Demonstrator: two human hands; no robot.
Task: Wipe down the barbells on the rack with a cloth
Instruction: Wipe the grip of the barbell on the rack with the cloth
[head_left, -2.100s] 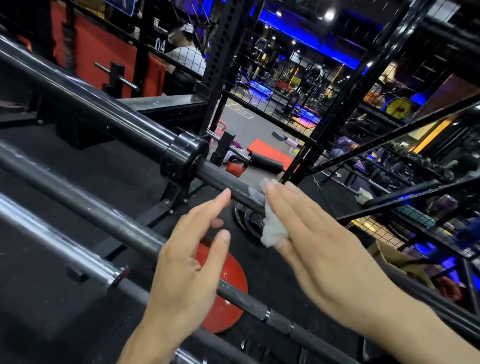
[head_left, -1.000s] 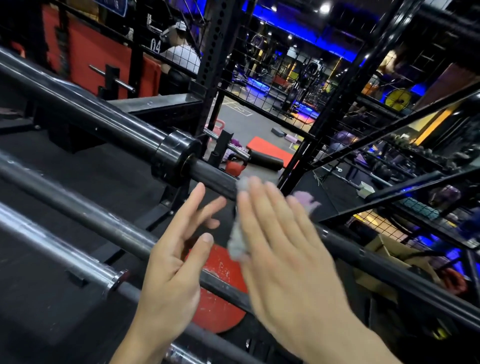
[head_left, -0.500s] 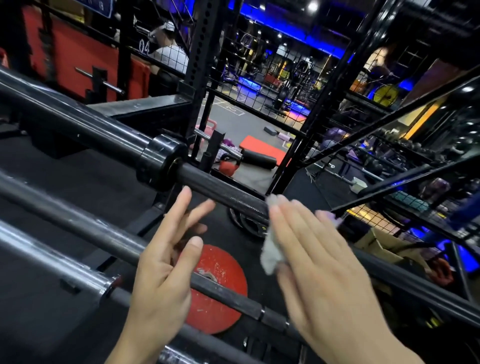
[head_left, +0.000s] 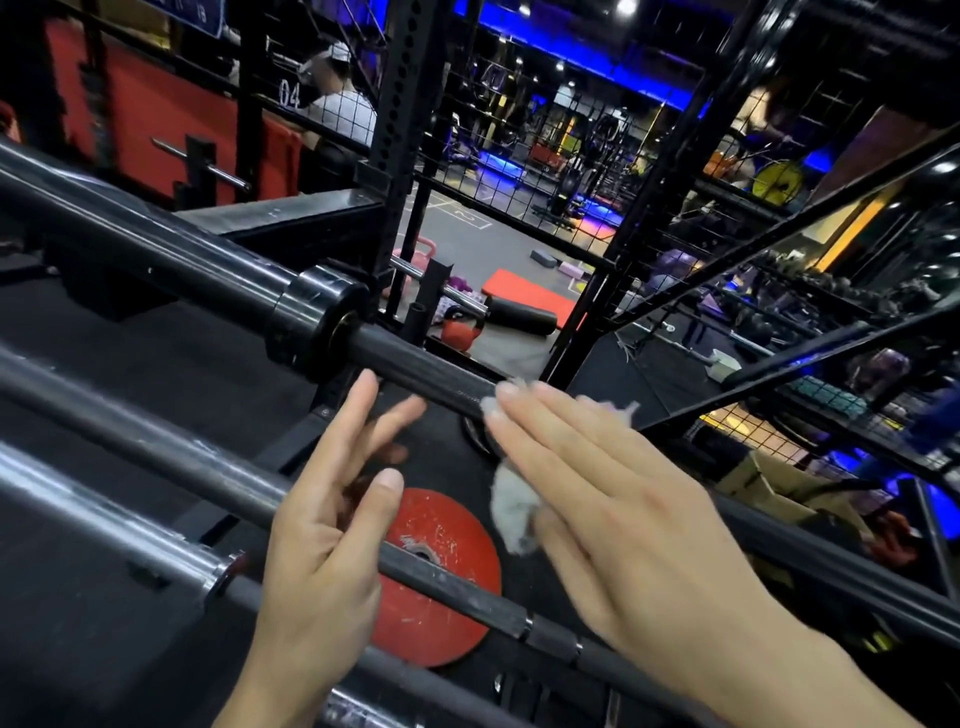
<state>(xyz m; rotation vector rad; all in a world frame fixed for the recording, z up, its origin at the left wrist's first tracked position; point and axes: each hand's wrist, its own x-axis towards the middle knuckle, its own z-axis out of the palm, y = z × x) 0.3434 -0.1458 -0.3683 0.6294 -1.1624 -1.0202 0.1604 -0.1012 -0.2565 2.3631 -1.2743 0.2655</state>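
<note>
Three dark barbells lie side by side, running from upper left to lower right. The top barbell (head_left: 415, 371) has a thick black collar (head_left: 311, 317). My right hand (head_left: 613, 499) lies flat over this bar's shaft and presses a grey-white cloth (head_left: 511, 506) against it; the cloth hangs below my palm. My left hand (head_left: 332, 525) hovers with fingers spread just left of the cloth, below the top bar and over the middle barbell (head_left: 156, 452). The lowest barbell (head_left: 104, 530) has a shiny steel sleeve.
A red weight plate (head_left: 441, 587) lies on the black floor under the bars. Black rack uprights (head_left: 405, 130) and wire mesh stand behind. A red kettlebell (head_left: 460, 332) and a black roller (head_left: 524, 317) lie beyond. A person in white (head_left: 337, 109) sits at the back.
My right hand has slid the cloth back and forth along the top bar's shaft, toward the collar and away again. My left hand stays spread beside it.
</note>
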